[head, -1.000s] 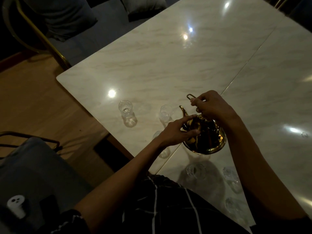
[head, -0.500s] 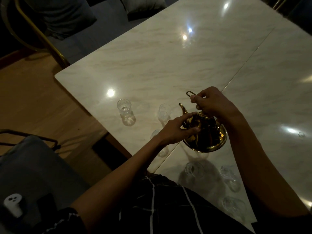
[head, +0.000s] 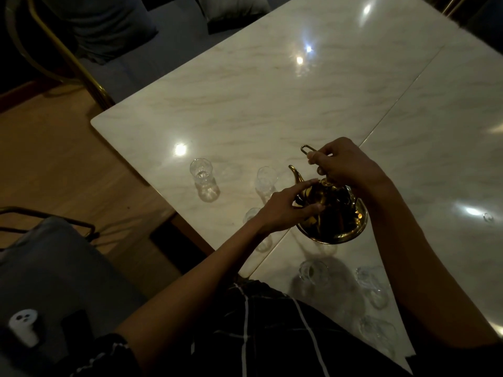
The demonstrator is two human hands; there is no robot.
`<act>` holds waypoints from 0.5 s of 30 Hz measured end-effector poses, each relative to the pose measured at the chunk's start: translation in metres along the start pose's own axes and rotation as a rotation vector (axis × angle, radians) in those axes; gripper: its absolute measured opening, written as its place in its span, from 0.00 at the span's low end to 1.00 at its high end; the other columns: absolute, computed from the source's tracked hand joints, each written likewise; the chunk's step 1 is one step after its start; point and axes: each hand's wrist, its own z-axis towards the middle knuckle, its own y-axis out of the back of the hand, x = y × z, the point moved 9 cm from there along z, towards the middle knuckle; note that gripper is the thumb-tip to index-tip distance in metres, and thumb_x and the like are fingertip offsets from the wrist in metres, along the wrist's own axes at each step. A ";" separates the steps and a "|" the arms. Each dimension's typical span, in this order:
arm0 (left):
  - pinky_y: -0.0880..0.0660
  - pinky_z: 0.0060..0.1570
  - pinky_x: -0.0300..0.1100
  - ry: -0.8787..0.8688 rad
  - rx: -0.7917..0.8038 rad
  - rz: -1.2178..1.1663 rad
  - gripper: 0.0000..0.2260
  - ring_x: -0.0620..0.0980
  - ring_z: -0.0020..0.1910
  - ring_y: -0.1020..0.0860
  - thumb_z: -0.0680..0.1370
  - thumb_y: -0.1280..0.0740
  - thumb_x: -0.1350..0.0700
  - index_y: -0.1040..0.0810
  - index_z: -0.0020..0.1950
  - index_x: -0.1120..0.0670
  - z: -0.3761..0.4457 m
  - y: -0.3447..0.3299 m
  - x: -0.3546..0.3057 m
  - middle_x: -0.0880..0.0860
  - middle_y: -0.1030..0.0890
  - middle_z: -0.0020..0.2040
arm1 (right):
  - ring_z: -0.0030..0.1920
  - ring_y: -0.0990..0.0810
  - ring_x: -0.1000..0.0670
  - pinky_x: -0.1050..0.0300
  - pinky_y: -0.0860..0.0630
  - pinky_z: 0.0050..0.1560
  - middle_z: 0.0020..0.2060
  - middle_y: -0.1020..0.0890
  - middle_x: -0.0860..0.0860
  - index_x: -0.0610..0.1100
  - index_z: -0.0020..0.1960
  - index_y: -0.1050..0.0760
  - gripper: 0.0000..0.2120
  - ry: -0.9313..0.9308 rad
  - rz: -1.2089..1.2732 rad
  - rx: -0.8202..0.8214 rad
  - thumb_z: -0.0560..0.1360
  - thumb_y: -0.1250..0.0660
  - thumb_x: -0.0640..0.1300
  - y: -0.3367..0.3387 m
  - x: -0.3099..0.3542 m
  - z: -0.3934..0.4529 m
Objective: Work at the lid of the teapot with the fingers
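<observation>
- Near the front edge of the marble bench [head: 272, 104], a golden teapot [head: 333, 219] was held just above the surface, tilted, with its curved spout [head: 296, 174] pointing away from the person.
- The right hand [head: 344, 165] was above the teapot; its grip was pinched, fingers curled, on a thin metal loop handle [head: 306, 149] that stuck out past the fingertips.
- The left hand [head: 285, 208] rested against the teapot's near side, its grip spread, with straight fingers touching the golden body and the index finger reaching toward the base of the spout.
- One small clear glass [head: 202, 179] stood to the left of the teapot, well apart from both hands.
- A second glass [head: 265, 180] stood just beside the spout, and a third glass [head: 251, 214] was partly hidden behind the left wrist.
- More glasses [head: 313, 273] stood between the teapot and the person, some in the shadow of the arms and hard to make out.
- At the lower left, a small white object [head: 23, 325] lay on a grey seat [head: 54, 268], away from the bench.
- A chair with a gold frame [head: 68, 55] stood beyond the bench's far left corner.
</observation>
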 end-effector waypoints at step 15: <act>0.27 0.72 0.54 0.013 -0.017 -0.004 0.30 0.54 0.73 0.27 0.80 0.28 0.48 0.34 0.81 0.44 -0.003 0.005 -0.003 0.53 0.25 0.76 | 0.32 0.23 0.54 0.61 0.30 0.31 0.36 0.20 0.49 0.39 0.57 0.18 0.15 0.028 -0.003 -0.002 0.81 0.36 0.49 0.000 0.006 -0.001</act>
